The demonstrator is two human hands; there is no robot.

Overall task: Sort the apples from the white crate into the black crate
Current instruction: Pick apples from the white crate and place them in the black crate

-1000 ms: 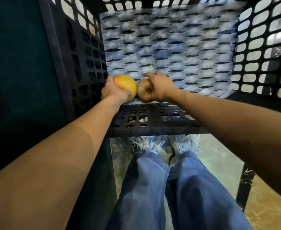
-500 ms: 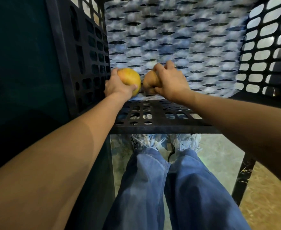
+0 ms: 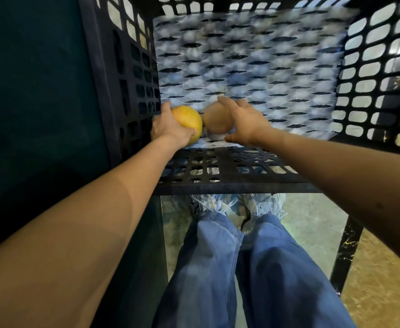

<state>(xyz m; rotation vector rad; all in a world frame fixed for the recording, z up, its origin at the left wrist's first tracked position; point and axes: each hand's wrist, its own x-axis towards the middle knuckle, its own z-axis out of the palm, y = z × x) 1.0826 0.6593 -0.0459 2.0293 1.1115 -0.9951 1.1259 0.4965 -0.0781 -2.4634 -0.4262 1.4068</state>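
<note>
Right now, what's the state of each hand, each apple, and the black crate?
Left hand: wrapped around the yellow apple, grip closed.
Yellow apple: held low in the crate's near left corner.
Right hand: fingers spread, grip opening off the brown apple.
Brown apple: blurred, beside the yellow one; touching cannot be told.
Black crate: lined with white foam mesh, otherwise bare.

No readable text, label, brand or number shows anywhere.
</note>
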